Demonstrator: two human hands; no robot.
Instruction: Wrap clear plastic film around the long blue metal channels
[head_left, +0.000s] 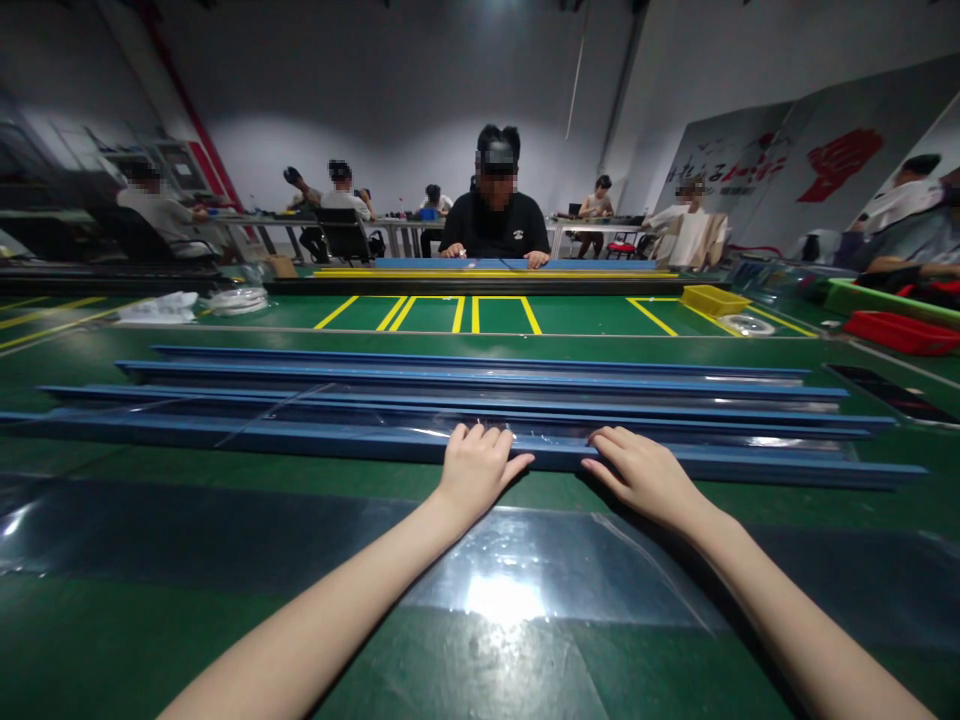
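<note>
Several long blue rails lie side by side across the green table, with clear plastic film in and around them. On the nearest blue rail [780,467], my left hand [478,462] has its fingers curled over the upper edge, thumb pointing right along the near side. To the right, my right hand [637,470] grips the same rail, fingers over its edge and thumb on the near side. Both fingertips' ends are partly hidden behind the edge. A wide clear plastic sheet [495,560] lies flat below my wrists, reflecting light.
Across the table, a person in black [495,225] has both hands at another blue rail [585,264]. Yellow tape [472,298] marks the table. A yellow tray [712,300], red tray [900,332] and phone [892,393] are at right; coiled tubing [238,300] sits left.
</note>
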